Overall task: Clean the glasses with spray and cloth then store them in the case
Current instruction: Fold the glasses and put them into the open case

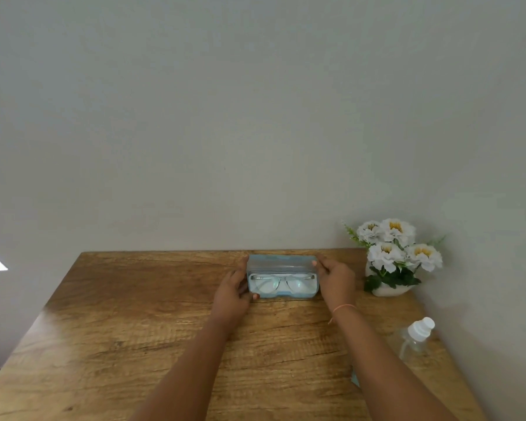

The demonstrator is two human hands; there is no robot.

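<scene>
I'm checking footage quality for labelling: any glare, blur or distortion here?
Head view: soft and slightly blurred overall; a pale sheen washes the table at its left; faint reflections on the lenses of the glasses in the open case; the clear spray bottle is hard to outline; wide-angle stretch near the edges.

Pale blue rectangular glasses case; clear-framed glasses; brown wood-grain table; white flowers (yellow centres); thin orange wrist thread.

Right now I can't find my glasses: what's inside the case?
The glasses lie inside the open case, lenses showing. What lies under them is covered.
</scene>
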